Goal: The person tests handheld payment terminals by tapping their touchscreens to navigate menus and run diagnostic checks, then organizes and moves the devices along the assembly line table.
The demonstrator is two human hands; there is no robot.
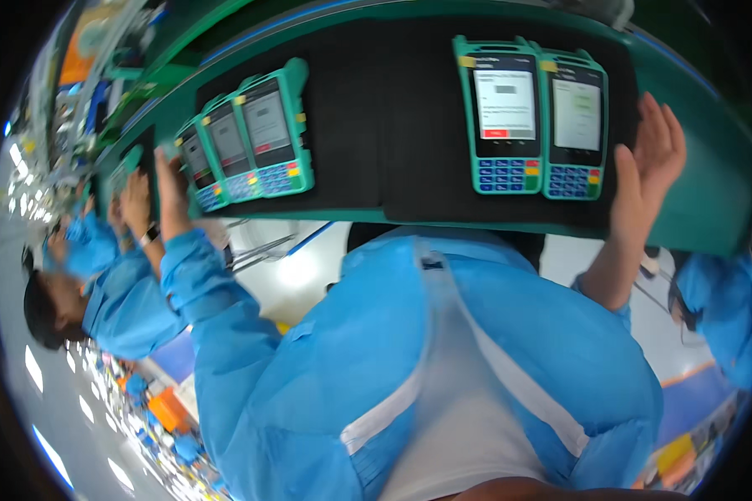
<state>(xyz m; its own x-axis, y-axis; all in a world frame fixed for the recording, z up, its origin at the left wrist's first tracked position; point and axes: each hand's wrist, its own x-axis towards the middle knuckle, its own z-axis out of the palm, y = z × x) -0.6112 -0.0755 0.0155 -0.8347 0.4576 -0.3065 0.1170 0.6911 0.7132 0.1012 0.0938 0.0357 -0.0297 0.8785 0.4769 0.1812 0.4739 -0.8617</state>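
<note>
Two card payment terminals in green frames, a left one and a right one, lie side by side on the right part of a black mat. Their screens are lit, above blue keypads. My right hand is open beside the right one, thumb apart from the fingers, holding nothing. On the mat's left part rest three more terminals in similar frames, slightly tilted and close together. Just left of this group my left hand stands edge-on with its fingers stretched out. Whether it touches the outermost terminal I cannot tell.
The mat lies on a green worktable with a curved-looking edge. At the left, a co-worker in a blue jacket has hands close to my left arm. Another person in blue is at the right edge.
</note>
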